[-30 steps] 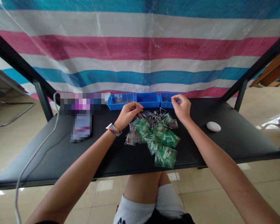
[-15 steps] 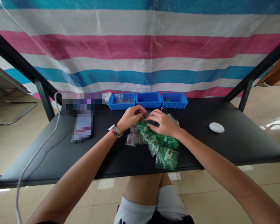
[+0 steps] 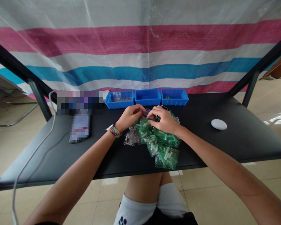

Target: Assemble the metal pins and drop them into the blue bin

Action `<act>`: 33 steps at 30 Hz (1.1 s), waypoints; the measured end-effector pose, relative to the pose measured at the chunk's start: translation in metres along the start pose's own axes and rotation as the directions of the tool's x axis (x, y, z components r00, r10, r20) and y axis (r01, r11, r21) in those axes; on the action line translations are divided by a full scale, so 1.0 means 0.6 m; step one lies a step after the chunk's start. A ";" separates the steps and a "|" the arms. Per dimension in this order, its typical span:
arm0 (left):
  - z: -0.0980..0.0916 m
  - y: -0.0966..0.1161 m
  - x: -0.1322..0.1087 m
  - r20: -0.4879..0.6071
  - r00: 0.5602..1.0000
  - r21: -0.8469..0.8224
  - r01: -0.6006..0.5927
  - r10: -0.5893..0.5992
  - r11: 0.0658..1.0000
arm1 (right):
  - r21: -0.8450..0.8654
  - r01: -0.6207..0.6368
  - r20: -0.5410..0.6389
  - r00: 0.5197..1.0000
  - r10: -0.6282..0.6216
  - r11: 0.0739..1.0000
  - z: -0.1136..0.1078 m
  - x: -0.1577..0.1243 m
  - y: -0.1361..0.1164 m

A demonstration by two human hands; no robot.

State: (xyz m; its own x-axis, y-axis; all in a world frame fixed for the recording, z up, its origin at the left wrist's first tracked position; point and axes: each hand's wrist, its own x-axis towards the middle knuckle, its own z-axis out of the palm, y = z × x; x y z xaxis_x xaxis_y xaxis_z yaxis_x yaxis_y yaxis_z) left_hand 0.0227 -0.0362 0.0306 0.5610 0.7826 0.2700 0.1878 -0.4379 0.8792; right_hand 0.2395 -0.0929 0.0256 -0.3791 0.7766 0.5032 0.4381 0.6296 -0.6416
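A pile of small green plastic packets [image 3: 166, 156] with pale pieces inside lies at the middle of the black table. Clear packets with brownish pieces [image 3: 132, 136] are at its left side. My left hand [image 3: 131, 117], with a patterned band at the wrist, is at the pile's back left, its fingers curled and pinched on something too small to name. My right hand [image 3: 163, 120] rests over the back of the pile, thumb and fingers curved round something that I cannot make out. The fingertips of both hands are close together.
Three blue bins [image 3: 148, 97] stand in a row behind the pile; the left bin [image 3: 120, 100] holds clear packets. A white oval object [image 3: 219, 124] lies on the right. At left are a blurred-out item [image 3: 80, 128] and a pale cable [image 3: 35, 147]. A striped sheet [image 3: 145, 72] hangs behind.
The view has tilted down slightly. My right thumb and fingers have shifted a little at the back of the pile. My left hand stays in nearly the same place, fingers still curled.
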 end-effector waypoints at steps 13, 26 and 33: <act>0.002 0.028 -0.005 -0.002 1.000 -0.109 0.027 -0.028 0.994 | 0.596 -0.299 -0.124 0.883 0.452 0.746 0.008 0.011 0.014; 0.005 0.017 0.000 -0.205 0.978 -0.241 -0.021 -0.030 0.970 | 0.655 -0.335 -0.037 0.881 0.471 0.677 0.007 0.007 0.006; 0.008 0.014 0.001 -0.239 0.971 -0.253 -0.055 -0.008 0.966 | 0.648 -0.295 -0.113 0.875 0.471 0.703 0.009 0.011 0.004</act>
State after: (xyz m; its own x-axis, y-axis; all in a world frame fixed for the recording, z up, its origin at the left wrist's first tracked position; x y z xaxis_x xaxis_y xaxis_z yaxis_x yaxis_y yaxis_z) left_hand 0.0287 -0.0417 0.0363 0.3504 0.8690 0.3494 -0.0533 -0.3539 0.9337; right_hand 0.2338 -0.0868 0.0244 -0.0328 0.9786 0.2032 -0.1083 0.1987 -0.9741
